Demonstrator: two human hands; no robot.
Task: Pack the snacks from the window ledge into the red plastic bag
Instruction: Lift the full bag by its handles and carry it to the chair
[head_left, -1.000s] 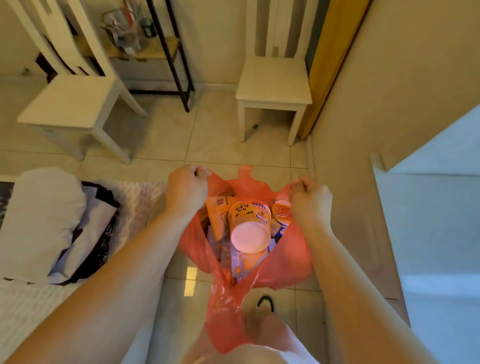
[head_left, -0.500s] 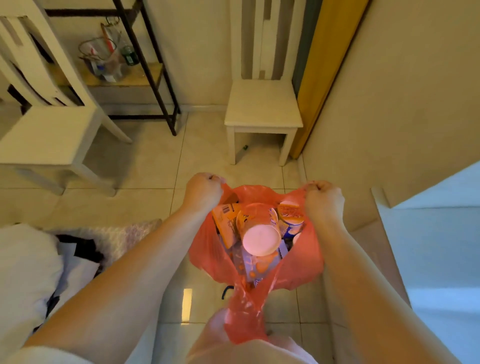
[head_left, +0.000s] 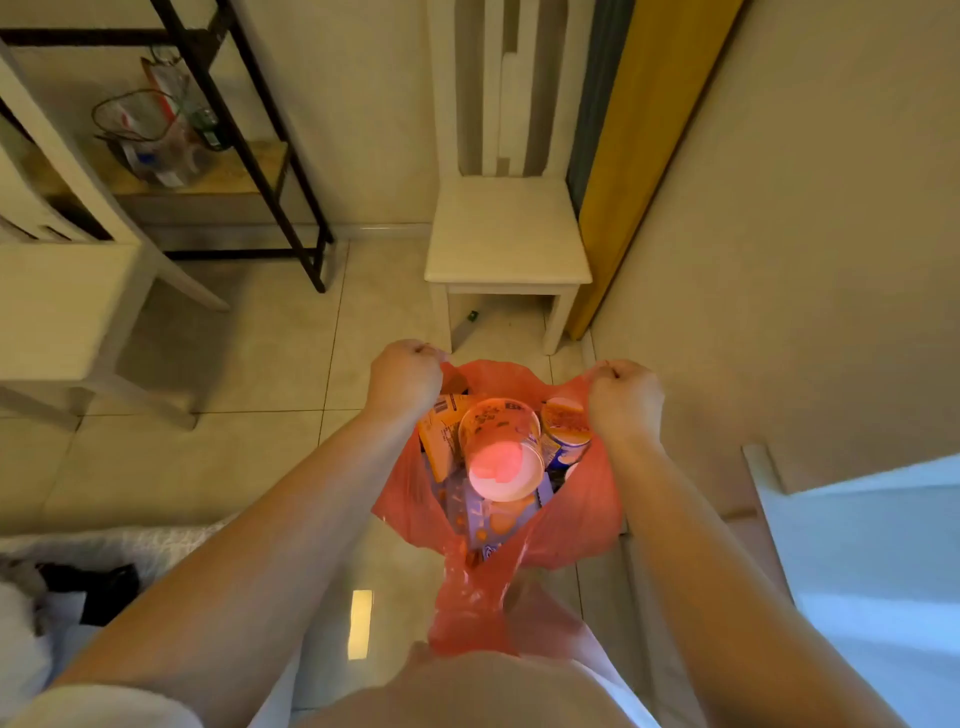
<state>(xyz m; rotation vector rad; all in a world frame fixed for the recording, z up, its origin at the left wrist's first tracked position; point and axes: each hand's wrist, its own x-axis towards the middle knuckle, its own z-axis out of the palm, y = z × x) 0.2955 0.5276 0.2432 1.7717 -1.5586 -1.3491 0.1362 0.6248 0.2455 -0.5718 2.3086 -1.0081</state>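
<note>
Red plastic bag (head_left: 582, 509), lower centre: thin, soft film, sagging under cups and packets; likely tears if overloaded. Left hand (head_left: 405, 376) and right hand (head_left: 626, 397) fingers curled tight, gripping the handles. Beyond, chair (head_left: 506, 234).

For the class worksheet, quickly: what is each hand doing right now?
Left hand: fist closed, gripping the red plastic bag at its rim.
Right hand: fist closed, gripping the bag's opposite rim.

A white chair (head_left: 506, 234) against the wall beside a yellow curtain (head_left: 649, 156), a black metal shelf (head_left: 244, 150) to its left.
</note>
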